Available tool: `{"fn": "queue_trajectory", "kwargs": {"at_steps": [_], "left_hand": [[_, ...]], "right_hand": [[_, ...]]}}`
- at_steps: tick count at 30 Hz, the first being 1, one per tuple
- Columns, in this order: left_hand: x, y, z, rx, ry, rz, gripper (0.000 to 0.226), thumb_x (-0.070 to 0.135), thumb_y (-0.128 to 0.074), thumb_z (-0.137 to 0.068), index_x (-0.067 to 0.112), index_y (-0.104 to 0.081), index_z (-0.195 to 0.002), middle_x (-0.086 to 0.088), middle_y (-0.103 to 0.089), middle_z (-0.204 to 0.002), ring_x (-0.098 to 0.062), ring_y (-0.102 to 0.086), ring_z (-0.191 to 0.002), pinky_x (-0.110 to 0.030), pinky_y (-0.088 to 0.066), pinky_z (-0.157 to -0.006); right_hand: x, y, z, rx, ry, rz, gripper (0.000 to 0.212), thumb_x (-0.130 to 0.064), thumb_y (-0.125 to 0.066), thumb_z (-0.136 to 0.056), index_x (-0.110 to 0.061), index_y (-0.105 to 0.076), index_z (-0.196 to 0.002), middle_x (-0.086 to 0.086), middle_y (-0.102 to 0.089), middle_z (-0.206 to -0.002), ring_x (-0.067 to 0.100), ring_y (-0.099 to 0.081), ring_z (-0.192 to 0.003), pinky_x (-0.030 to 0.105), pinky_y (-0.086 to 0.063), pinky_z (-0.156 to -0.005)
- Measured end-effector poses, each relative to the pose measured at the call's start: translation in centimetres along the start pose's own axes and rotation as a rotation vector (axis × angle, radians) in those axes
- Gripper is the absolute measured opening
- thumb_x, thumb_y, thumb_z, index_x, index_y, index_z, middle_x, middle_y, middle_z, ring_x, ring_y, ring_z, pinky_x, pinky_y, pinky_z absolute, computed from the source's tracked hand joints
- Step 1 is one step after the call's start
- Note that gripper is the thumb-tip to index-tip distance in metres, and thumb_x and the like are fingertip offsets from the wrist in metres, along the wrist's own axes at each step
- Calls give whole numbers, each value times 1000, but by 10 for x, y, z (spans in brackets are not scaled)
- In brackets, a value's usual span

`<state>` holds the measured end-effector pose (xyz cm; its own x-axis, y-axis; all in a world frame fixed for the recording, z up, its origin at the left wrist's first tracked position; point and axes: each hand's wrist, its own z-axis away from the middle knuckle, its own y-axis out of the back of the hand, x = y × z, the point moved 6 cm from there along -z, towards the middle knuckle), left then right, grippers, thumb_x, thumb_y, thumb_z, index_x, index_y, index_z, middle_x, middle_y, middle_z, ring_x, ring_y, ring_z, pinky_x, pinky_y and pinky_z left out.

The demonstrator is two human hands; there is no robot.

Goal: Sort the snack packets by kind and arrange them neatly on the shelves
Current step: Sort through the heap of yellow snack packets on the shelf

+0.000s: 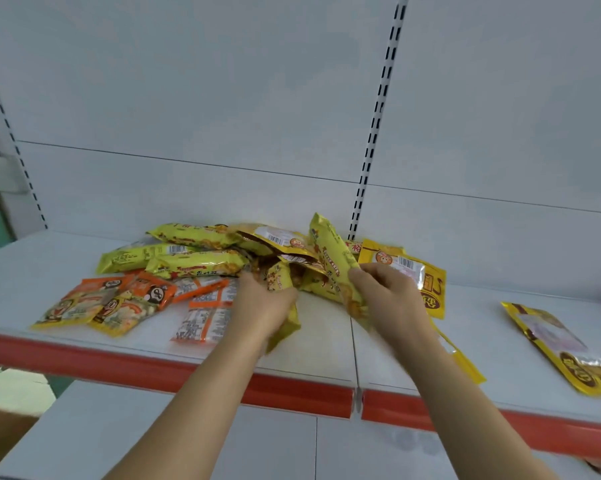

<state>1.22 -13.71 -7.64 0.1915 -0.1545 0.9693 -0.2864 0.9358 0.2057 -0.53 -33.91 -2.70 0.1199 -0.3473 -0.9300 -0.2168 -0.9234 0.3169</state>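
A heap of snack packets lies on the white shelf point(327, 344). Long yellow-green packets point(195, 263) are stacked at the back left. Small orange packets point(153, 292) lie at the front left. Gold-and-brown pouches point(427, 289) sit at the right of the heap. My left hand point(262, 306) grips a yellow-green packet point(281, 277) that runs under my palm toward the shelf front. My right hand point(385, 292) grips another yellow-green packet point(333, 258), tilted up out of the heap.
A lone gold-and-brown pouch point(566, 348) lies apart at the right on the same shelf. The shelf has a red front strip point(153, 370). A slotted upright point(372, 150) divides the white back panel. A lower white shelf point(188, 441) shows beneath my arms.
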Motion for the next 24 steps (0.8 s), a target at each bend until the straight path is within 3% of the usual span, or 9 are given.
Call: {"fn": "queue_trajectory", "kwargs": {"at_steps": [2,4,6,9,12,15,18,20,24], "left_hand": [[-1,6,0,4,76,173,65,35,-75,-73,6,-61,-129,-8,-70,-105,-29,-67,-94,-41,-58,-79],[2,4,8,-21,95,281,33,33,-71,-78,7,-65,-98,-9,-62,-82,-25,-59,-69,-29,-45,-59],[2,-1,13,-31,79,368,21,27,-69,-84,7,-62,-87,-13,-59,-78,-24,-56,-66,-32,-41,-59],[10,-6,15,14,-27,463,29,29,-68,-79,9,-71,-99,-16,-69,-85,-29,-64,-74,-41,-47,-66],[12,-18,12,19,-50,492,11,24,-67,-92,15,-74,-96,-14,-75,-91,-31,-70,-80,-46,-54,-72],[11,-35,10,-107,19,628,18,29,-68,-98,16,-69,-112,-17,-78,-104,-41,-76,-96,-60,-61,-83],[14,-51,13,-295,56,719,35,24,-66,-99,12,-55,-130,-19,-73,-118,-42,-73,-105,-56,-60,-84],[19,-57,16,-376,28,674,41,22,-67,-97,12,-52,-134,-18,-68,-114,-37,-70,-100,-51,-59,-82],[23,-50,8,-333,-41,572,38,28,-70,-96,15,-58,-129,-16,-72,-107,-35,-73,-92,-53,-60,-82]], "right_hand": [[1,-4,-1,48,27,72,16,-34,-59,-95,-26,-71,-100,-14,-67,-84,6,-60,-77,25,-43,-62],[2,-11,1,65,46,106,17,-36,-57,-96,-27,-69,-104,-16,-66,-86,1,-59,-78,24,-44,-62],[4,-15,2,83,65,116,16,-36,-56,-97,-27,-66,-106,-18,-65,-85,-1,-59,-77,23,-46,-63],[7,-19,1,70,73,101,17,-38,-59,-95,-26,-65,-106,-16,-65,-86,4,-61,-80,33,-52,-71],[13,-26,3,7,47,88,17,-42,-64,-91,-28,-62,-100,-13,-66,-88,6,-62,-81,33,-54,-70],[14,-26,4,0,77,127,18,-44,-63,-92,-27,-61,-96,-11,-67,-85,9,-63,-80,31,-52,-68],[18,-22,-2,-17,123,232,20,-42,-60,-94,-24,-65,-89,-7,-67,-79,12,-62,-76,32,-50,-67],[17,-19,-4,5,219,343,24,-40,-58,-96,-22,-70,-85,-5,-62,-79,14,-59,-79,32,-46,-67],[14,-14,-12,-63,213,291,41,-34,-50,-102,-20,-62,-66,-2,-57,-76,12,-53,-73,25,-33,-59]]}}
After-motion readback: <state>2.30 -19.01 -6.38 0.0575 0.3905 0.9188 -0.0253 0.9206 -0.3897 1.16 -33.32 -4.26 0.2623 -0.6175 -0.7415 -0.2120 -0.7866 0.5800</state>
